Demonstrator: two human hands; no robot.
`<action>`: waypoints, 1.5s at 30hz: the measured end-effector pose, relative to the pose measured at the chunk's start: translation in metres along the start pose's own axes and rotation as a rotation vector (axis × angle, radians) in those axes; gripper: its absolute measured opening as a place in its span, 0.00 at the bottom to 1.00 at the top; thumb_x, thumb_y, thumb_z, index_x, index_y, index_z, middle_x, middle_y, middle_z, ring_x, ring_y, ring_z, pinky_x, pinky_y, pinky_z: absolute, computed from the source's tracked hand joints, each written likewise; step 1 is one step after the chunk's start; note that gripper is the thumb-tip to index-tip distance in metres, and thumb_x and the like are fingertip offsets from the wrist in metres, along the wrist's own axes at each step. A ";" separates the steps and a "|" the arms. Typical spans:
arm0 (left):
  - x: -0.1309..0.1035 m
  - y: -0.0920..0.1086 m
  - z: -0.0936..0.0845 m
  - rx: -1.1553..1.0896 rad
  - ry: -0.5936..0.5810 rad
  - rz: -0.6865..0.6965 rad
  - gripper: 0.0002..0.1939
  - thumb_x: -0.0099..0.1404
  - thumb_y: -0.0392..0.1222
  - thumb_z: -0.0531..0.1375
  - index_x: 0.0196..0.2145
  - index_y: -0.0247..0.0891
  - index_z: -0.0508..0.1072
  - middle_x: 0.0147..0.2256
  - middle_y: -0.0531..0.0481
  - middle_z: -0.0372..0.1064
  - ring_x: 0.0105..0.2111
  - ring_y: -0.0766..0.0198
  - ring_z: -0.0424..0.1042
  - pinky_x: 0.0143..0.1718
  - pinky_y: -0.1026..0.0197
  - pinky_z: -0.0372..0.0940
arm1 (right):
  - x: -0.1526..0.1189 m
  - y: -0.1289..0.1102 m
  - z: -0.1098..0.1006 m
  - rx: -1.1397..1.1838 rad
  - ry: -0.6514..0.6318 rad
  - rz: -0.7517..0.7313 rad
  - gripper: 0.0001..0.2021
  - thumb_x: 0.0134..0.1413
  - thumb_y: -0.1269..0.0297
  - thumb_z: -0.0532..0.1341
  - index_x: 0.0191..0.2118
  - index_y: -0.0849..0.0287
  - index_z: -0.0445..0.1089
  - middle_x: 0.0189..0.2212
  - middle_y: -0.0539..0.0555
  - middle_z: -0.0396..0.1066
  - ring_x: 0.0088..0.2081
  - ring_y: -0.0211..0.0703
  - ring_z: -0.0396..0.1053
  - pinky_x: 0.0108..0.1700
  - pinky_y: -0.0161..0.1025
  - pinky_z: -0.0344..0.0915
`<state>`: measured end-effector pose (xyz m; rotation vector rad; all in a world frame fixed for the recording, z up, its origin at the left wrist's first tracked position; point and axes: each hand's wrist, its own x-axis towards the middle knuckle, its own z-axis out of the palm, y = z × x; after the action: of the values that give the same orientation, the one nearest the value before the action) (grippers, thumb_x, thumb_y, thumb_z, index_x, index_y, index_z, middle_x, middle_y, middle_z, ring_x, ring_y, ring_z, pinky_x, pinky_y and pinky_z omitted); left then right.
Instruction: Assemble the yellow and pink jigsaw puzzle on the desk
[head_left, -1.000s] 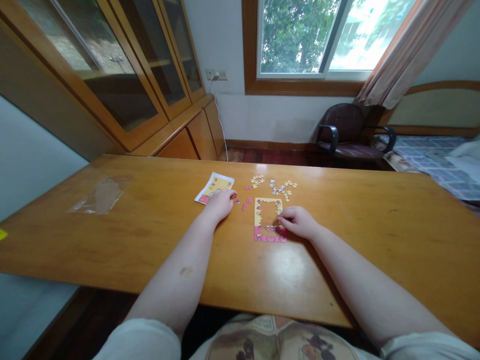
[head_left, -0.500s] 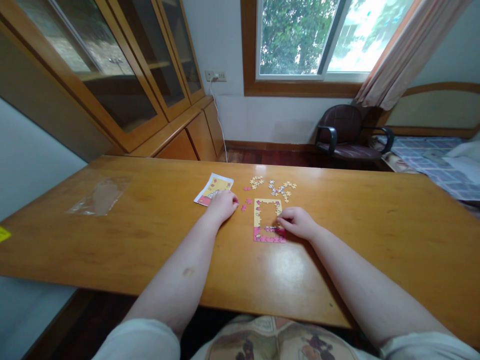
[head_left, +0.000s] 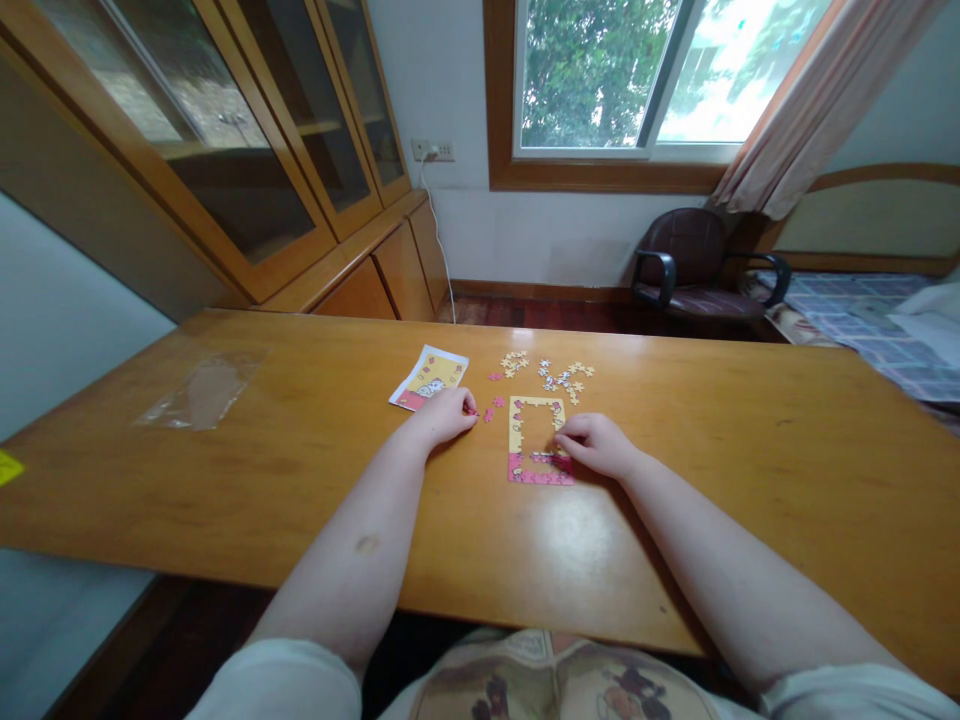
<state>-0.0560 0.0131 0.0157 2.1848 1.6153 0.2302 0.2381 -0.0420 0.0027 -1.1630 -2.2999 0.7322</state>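
My left hand (head_left: 448,414) is closed in a pinch on a small pink puzzle piece (head_left: 471,411), just off the lower right corner of a printed picture card (head_left: 428,377). A partly assembled jigsaw puzzle (head_left: 515,436) lies to the right, its yellow and pink border joined around an open middle. Over its right edge rests my right hand (head_left: 598,443), thumb and fingers pressed together; whatever they may hold is hidden. Loose pink pieces (head_left: 498,402) lie between my left hand and the puzzle.
Beyond the puzzle are loose yellow pieces (head_left: 514,362) and white-patterned pieces (head_left: 553,380). A clear plastic bag (head_left: 202,392) lies on the left of the wooden table (head_left: 480,540). Past the far edge stand an office chair (head_left: 684,262) and a glass-door cabinet (head_left: 300,130).
My left hand has shifted slightly down, uncovering more of the picture card, and the pink piece at its fingertips shows more. My right hand stays at the puzzle's right edge.
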 end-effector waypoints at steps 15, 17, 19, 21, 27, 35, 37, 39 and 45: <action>-0.018 0.058 0.015 -0.338 -0.201 0.196 0.09 0.59 0.43 0.61 0.35 0.40 0.80 0.35 0.51 0.78 0.36 0.61 0.74 0.40 0.63 0.64 | 0.002 -0.003 0.000 -0.012 0.011 0.001 0.13 0.58 0.63 0.57 0.27 0.59 0.76 0.22 0.52 0.72 0.26 0.37 0.66 0.32 0.34 0.60; -0.017 0.061 0.018 -0.336 -0.227 0.195 0.10 0.59 0.43 0.61 0.35 0.41 0.80 0.35 0.51 0.78 0.36 0.61 0.75 0.40 0.62 0.64 | 0.001 -0.004 -0.001 -0.010 0.009 0.005 0.13 0.58 0.62 0.57 0.27 0.59 0.76 0.22 0.52 0.72 0.26 0.37 0.66 0.32 0.34 0.60; -0.017 0.062 0.020 -0.338 -0.244 0.189 0.10 0.59 0.43 0.61 0.36 0.42 0.81 0.35 0.51 0.79 0.36 0.61 0.75 0.40 0.62 0.64 | 0.001 -0.004 -0.001 -0.008 0.008 0.006 0.13 0.58 0.62 0.57 0.27 0.59 0.76 0.23 0.52 0.72 0.26 0.37 0.66 0.32 0.34 0.60; -0.017 0.064 0.021 -0.345 -0.250 0.191 0.10 0.59 0.43 0.61 0.36 0.42 0.81 0.35 0.51 0.79 0.36 0.61 0.75 0.40 0.62 0.65 | 0.001 -0.005 -0.001 -0.011 0.008 0.004 0.13 0.58 0.62 0.57 0.27 0.58 0.76 0.23 0.52 0.72 0.26 0.37 0.66 0.32 0.34 0.60; -0.018 0.066 0.024 -0.343 -0.242 0.219 0.10 0.59 0.42 0.61 0.36 0.42 0.81 0.36 0.52 0.79 0.37 0.61 0.75 0.41 0.63 0.65 | 0.001 -0.004 -0.001 -0.016 0.003 0.004 0.14 0.58 0.62 0.57 0.27 0.59 0.76 0.23 0.52 0.72 0.26 0.38 0.66 0.32 0.35 0.60; -0.016 0.066 0.027 -0.505 -0.119 0.165 0.11 0.61 0.41 0.59 0.37 0.37 0.79 0.36 0.49 0.78 0.37 0.62 0.74 0.41 0.62 0.66 | 0.000 -0.011 0.000 -0.016 0.023 -0.003 0.12 0.58 0.61 0.58 0.30 0.59 0.77 0.24 0.53 0.73 0.27 0.37 0.66 0.32 0.35 0.60; -0.017 0.069 0.027 -0.573 -0.082 0.118 0.09 0.60 0.41 0.59 0.36 0.35 0.78 0.34 0.49 0.77 0.35 0.62 0.73 0.38 0.62 0.66 | 0.001 -0.016 0.003 -0.017 0.066 0.017 0.10 0.56 0.59 0.61 0.33 0.58 0.77 0.26 0.52 0.73 0.27 0.37 0.65 0.33 0.35 0.60; -0.017 0.072 0.028 -0.626 -0.061 0.076 0.08 0.60 0.41 0.60 0.35 0.34 0.76 0.32 0.49 0.76 0.33 0.63 0.73 0.36 0.63 0.66 | 0.001 -0.020 0.007 0.003 0.114 0.052 0.10 0.54 0.57 0.63 0.34 0.57 0.77 0.27 0.52 0.74 0.27 0.37 0.65 0.33 0.35 0.60; -0.020 0.079 0.026 -0.694 -0.042 0.029 0.09 0.59 0.37 0.61 0.38 0.35 0.77 0.34 0.49 0.77 0.35 0.63 0.74 0.40 0.61 0.68 | 0.005 -0.027 0.018 0.150 0.175 0.184 0.12 0.52 0.54 0.64 0.31 0.58 0.77 0.24 0.51 0.73 0.25 0.36 0.64 0.30 0.34 0.60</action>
<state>0.0159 -0.0313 0.0276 1.6582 1.2287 0.6410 0.2086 -0.0564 0.0070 -1.3246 -1.9787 0.8202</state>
